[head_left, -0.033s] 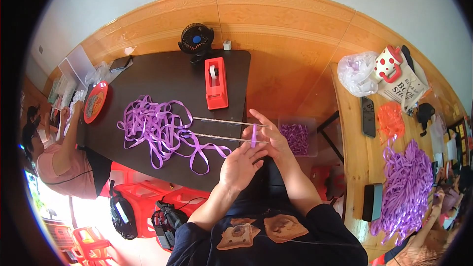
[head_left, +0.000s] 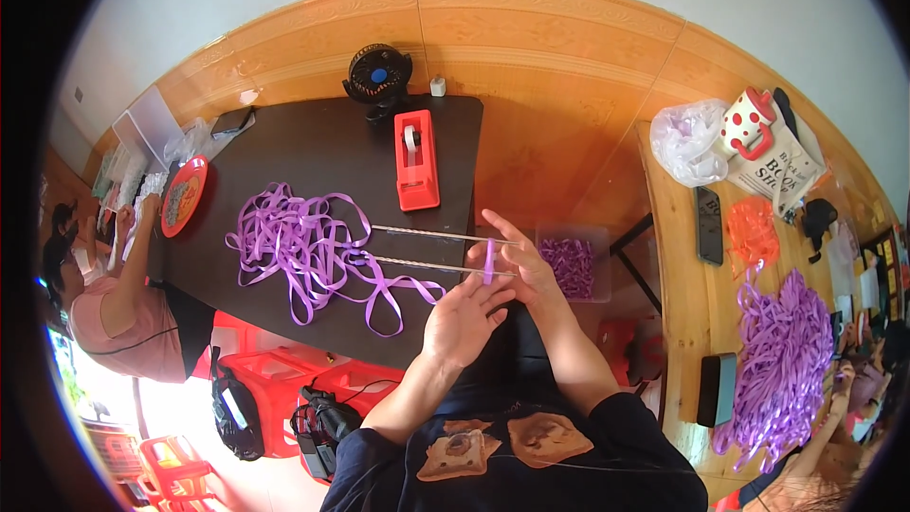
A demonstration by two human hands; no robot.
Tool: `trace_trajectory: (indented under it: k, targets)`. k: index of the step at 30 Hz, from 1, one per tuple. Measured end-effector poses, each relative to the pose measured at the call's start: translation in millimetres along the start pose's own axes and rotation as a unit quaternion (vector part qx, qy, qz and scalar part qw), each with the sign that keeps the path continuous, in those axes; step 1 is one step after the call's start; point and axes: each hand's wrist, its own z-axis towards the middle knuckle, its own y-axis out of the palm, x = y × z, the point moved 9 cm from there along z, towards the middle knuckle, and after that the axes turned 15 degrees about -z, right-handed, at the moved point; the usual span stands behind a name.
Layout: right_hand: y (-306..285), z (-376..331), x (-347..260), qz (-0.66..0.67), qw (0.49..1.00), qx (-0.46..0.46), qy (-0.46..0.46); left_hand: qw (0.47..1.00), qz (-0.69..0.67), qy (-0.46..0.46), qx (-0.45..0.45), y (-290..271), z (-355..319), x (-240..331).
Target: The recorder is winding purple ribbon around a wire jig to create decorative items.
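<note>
Two thin metal rods (head_left: 417,232) reach side by side over the right edge of the dark table. A short band of purple ribbon (head_left: 489,261) is wound across both, near their free ends. My left hand (head_left: 463,324) lies palm up below the band, its fingers stretched toward the lower rod. From the right, my right hand (head_left: 528,270) comes round the rod tips, index finger extended and the other fingers apart next to the band. Whether any fingertip pinches the ribbon is hard to see. A loose heap of purple ribbon (head_left: 284,237) lies left of the rods.
On the dark table (head_left: 313,152) stand a red tape dispenser (head_left: 417,161), a black fan (head_left: 377,76) and a red plate (head_left: 194,171). A clear bin (head_left: 569,270) holds purple pieces. More ribbon (head_left: 782,360) covers the wooden table (head_left: 678,322). Another person (head_left: 123,322) sits at left.
</note>
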Motion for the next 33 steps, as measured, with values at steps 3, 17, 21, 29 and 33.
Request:
trace_trajectory:
  k: [3,17,21,29,33]
  targets:
    - [-6,-4,-4,-0.055,0.994,0.086,0.026,1.000,0.011,0.007,0.023,0,-1,2]
    - [-18,-20,-20,-0.175,0.965,0.194,-0.019,1.000,0.001,0.014,0.015,0,-1,2]
    - [-15,-19,-20,-0.159,0.970,0.181,-0.020,1.000,0.009,0.014,0.020,-3,0,3]
    - [-29,-8,9,-0.045,0.991,0.128,-0.019,1.000,0.002,0.010,0.016,-2,0,2]
    - [-14,8,28,0.056,0.997,0.047,-0.028,1.000,-0.014,0.012,-0.001,-1,-1,3]
